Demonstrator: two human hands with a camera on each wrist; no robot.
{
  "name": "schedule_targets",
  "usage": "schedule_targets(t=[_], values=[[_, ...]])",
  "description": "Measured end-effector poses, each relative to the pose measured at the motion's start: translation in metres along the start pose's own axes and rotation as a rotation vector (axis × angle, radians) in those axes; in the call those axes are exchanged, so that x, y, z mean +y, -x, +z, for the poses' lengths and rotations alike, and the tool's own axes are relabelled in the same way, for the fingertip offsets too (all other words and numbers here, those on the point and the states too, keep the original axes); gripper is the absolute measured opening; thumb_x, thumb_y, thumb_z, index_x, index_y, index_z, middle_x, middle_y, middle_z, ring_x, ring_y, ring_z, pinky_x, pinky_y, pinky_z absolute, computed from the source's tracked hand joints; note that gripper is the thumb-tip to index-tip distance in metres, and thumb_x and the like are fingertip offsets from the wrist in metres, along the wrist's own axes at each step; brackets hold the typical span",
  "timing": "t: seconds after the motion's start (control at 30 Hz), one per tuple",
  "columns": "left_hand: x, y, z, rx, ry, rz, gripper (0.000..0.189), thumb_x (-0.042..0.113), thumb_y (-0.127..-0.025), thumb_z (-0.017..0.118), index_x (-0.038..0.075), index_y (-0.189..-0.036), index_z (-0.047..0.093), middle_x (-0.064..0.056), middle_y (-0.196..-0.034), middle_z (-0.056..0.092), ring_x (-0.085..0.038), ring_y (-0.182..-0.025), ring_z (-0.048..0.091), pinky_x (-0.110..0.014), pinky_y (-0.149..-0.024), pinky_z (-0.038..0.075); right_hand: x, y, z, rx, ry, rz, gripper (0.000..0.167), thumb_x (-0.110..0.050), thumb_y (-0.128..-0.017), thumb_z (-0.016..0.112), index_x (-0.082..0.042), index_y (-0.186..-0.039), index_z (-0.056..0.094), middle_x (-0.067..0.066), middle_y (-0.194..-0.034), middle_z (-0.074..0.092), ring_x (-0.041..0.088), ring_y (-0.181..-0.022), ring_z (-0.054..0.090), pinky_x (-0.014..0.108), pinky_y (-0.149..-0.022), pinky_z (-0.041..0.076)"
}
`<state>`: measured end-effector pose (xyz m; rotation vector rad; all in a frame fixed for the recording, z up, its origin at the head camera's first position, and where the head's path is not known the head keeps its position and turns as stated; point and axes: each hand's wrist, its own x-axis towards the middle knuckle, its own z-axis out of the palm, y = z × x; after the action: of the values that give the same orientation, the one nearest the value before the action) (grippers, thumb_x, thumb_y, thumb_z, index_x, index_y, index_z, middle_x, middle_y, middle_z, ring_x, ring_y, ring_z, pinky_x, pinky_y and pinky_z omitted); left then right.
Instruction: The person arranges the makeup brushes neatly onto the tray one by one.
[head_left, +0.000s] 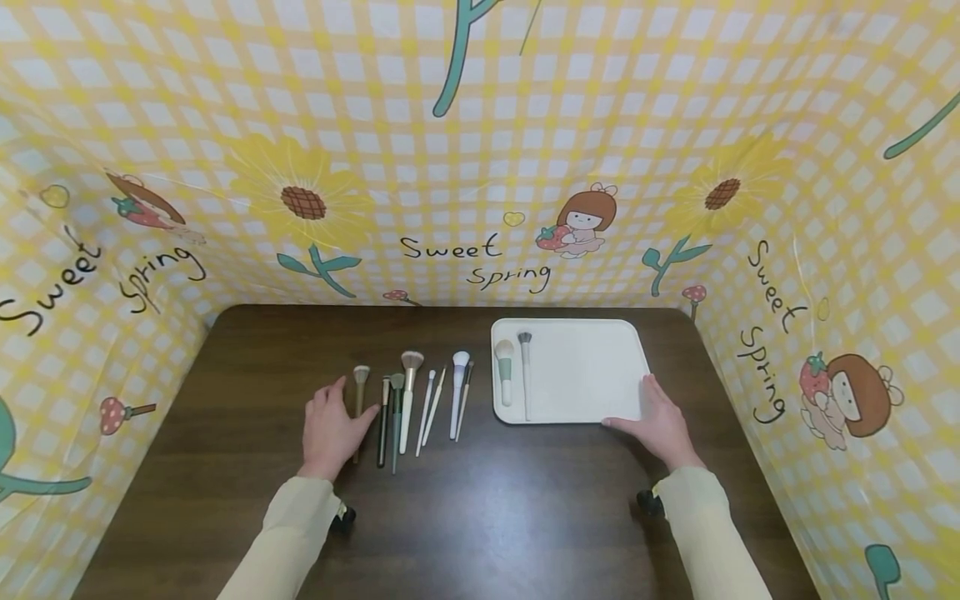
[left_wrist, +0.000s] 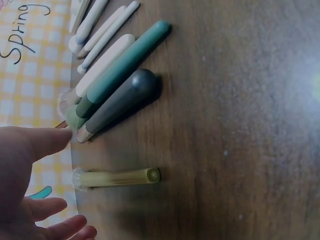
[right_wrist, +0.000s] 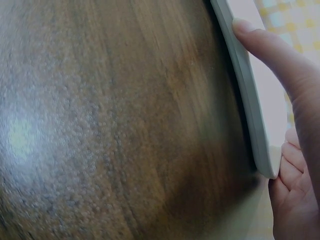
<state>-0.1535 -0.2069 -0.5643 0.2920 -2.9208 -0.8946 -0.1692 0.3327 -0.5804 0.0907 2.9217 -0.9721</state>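
Observation:
Over the gold-handled makeup brush at the left end of a row hovers my left hand, fingers spread. In the left wrist view the thumb and fingers lie to either side of the gold brush's bristle end, apart from it. My right hand holds the front right corner of a white tray, its thumb on the front rim and the fingers along the right side. Inside the tray, at its left, lie a brush with a pale green handle and a slim grey brush.
Right of the gold brush lie a black brush, a green brush and several pale-handled brushes, including a white one. All rest on a dark wooden table. Yellow checked cloth walls the back and both sides.

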Motion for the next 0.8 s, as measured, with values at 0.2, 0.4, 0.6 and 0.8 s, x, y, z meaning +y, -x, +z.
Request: schedule_targets(t=[0.2, 0.4, 0.6, 0.8], values=[[-0.001, 0.001, -0.003, -0.019, 0.009, -0.040, 0.068, 0.025, -0.089, 0.076, -0.010, -0.140, 0.047, -0.033, -0.129, 0.045, -0.049, -0.117, 0.041, -0.060, -0.091, 0.042, 0.001, -0.001, 0.001, -0.008, 0.002, 0.010, 0.135, -0.065, -0.070, 0.085, 0.010, -0.157, 0.014, 0.029, -0.163, 0.012, 0.047, -0.148, 0.017, 0.059, -0.115, 0.022], [0.002, 0.005, -0.010, -0.044, 0.023, -0.091, 0.050, 0.019, -0.089, 0.075, -0.011, -0.123, 0.053, -0.032, -0.116, 0.053, -0.050, -0.109, 0.050, -0.059, -0.087, 0.044, 0.003, -0.001, 0.001, -0.008, 0.008, 0.006, 0.135, -0.066, -0.070, 0.085, 0.010, -0.157, 0.014, 0.029, -0.163, 0.012, 0.047, -0.148, 0.016, 0.058, -0.116, 0.022], [-0.002, 0.006, -0.013, -0.081, 0.020, -0.127, 0.040, 0.023, -0.091, 0.074, -0.006, -0.111, 0.056, -0.027, -0.103, 0.062, -0.043, -0.090, 0.061, -0.054, -0.074, 0.049, 0.002, -0.001, 0.001, -0.012, 0.006, 0.011, 0.136, -0.067, -0.070, 0.084, 0.009, -0.158, 0.013, 0.029, -0.164, 0.011, 0.047, -0.149, 0.015, 0.059, -0.115, 0.022], [-0.007, 0.005, -0.011, -0.106, 0.014, -0.136, 0.032, 0.025, -0.089, 0.077, -0.001, -0.100, 0.061, -0.019, -0.087, 0.067, -0.033, -0.072, 0.062, -0.047, -0.059, 0.049, 0.001, -0.001, 0.002, -0.012, -0.002, 0.027, 0.134, -0.063, -0.071, 0.086, 0.008, -0.158, 0.013, 0.028, -0.164, 0.010, 0.046, -0.149, 0.015, 0.059, -0.116, 0.021]])
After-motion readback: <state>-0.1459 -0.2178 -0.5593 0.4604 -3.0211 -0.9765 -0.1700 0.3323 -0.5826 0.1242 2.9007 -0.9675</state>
